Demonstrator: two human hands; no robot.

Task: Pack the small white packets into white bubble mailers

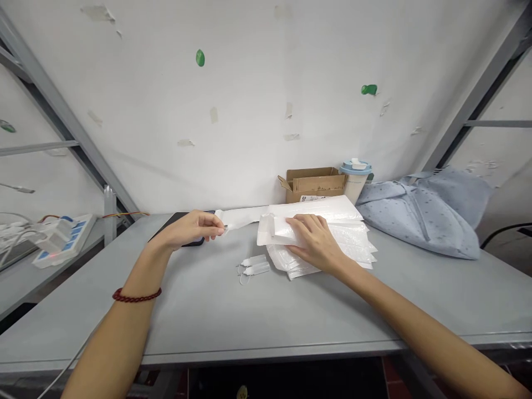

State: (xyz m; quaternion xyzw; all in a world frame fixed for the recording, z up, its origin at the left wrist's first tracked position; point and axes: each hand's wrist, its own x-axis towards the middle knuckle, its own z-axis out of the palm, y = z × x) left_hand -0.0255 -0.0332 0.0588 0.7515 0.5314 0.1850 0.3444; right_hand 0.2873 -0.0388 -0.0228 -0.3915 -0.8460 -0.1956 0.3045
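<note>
My left hand (195, 227) is closed in a pinch on the end of a long white plastic strip (241, 217) that runs right toward a pile of white plastic packets (344, 233). A red bead bracelet sits on that wrist. My right hand (318, 241) lies on top of the pile, fingers curled over the front edge of the top packet (276, 231). Two small clear plastic pieces (254, 266) lie on the grey table (233, 310) just in front of the pile, between my hands.
A dark phone (174, 221) lies under my left hand. Behind the pile stand an open cardboard box (313, 183) and a white cup with a blue lid (355, 177). A pale blue cloth bag (424, 213) lies at the right. A power strip (62, 238) sits far left.
</note>
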